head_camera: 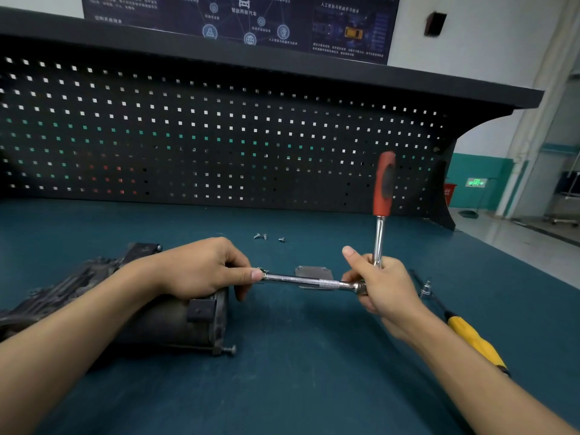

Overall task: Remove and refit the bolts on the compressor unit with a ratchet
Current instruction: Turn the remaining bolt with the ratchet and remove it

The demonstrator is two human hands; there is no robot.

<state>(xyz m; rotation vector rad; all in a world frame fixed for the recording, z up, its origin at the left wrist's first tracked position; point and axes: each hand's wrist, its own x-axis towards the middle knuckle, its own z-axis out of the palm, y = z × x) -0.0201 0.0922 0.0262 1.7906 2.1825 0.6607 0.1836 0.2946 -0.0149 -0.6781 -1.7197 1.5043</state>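
Blue bench (298,356): left hand (201,268) pinches the extension (295,280) tip, covering it; right hand (383,287) grips the ratchet (379,233).

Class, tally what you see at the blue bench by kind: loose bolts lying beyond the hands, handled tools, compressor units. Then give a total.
Loose bolts: 3
Handled tools: 2 (red-handled ratchet, yellow-handled screwdriver)
Compressor units: 1
Total: 6

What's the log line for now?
left hand: holds extension beside compressor | right hand: grips ratchet, handle up | bolts: three loose
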